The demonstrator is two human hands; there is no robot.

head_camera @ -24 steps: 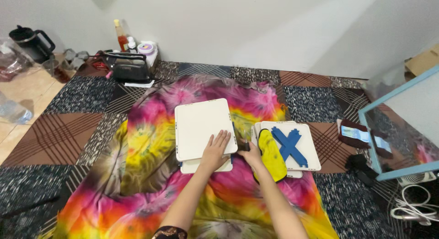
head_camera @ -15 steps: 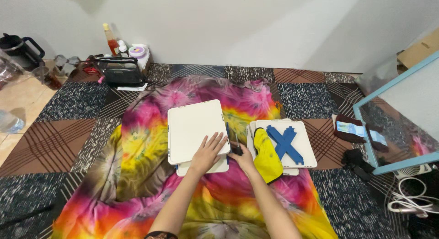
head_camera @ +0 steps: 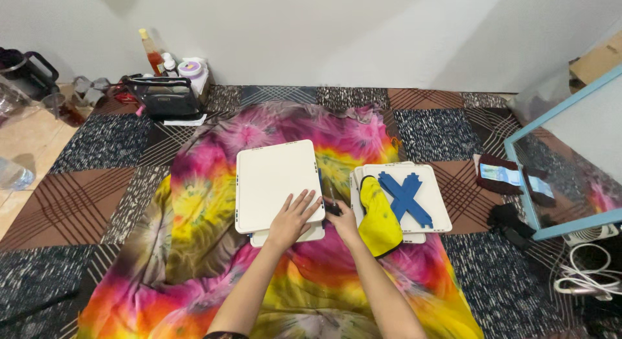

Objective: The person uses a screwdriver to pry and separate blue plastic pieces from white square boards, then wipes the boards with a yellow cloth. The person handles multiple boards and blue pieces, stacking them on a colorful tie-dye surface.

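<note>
A person's left hand (head_camera: pixel 293 220) lies flat, fingers spread, on the near right corner of a white rectangular board (head_camera: pixel 277 184) that sits at the centre of a tie-dyed cloth (head_camera: pixel 214 203) in pink, yellow and orange. The board tops a small stack; a second white board (head_camera: pixel 304 236) peeks out beneath its near edge. Just right of the stack, the right hand (head_camera: pixel 343 223) is curled around a small dark tool (head_camera: pixel 333 207) pointing away from the person; what kind of tool it is cannot be told, and it lies in the narrow gap between the two piles.

To the right, touching that hand, a yellow cloth (head_camera: pixel 378 219) is draped over the near left edge of another pile of white boards (head_camera: pixel 435 209), on which a blue X-shaped piece (head_camera: pixel 405 198) rests. The tie-dyed cloth is spread over a patchwork carpet (head_camera: pixel 103 183) of brown, black and speckled squares.

Further right, a blue-framed mirror (head_camera: pixel 570 170) leans at the scene's edge, with dark folded items (head_camera: pixel 502 180) and white cables (head_camera: pixel 586 277) near it. At the far left, against the white wall (head_camera: pixel 337 34), stand a black bag (head_camera: pixel 163 98), bottles (head_camera: pixel 150 52) and a round tub (head_camera: pixel 190 69).
</note>
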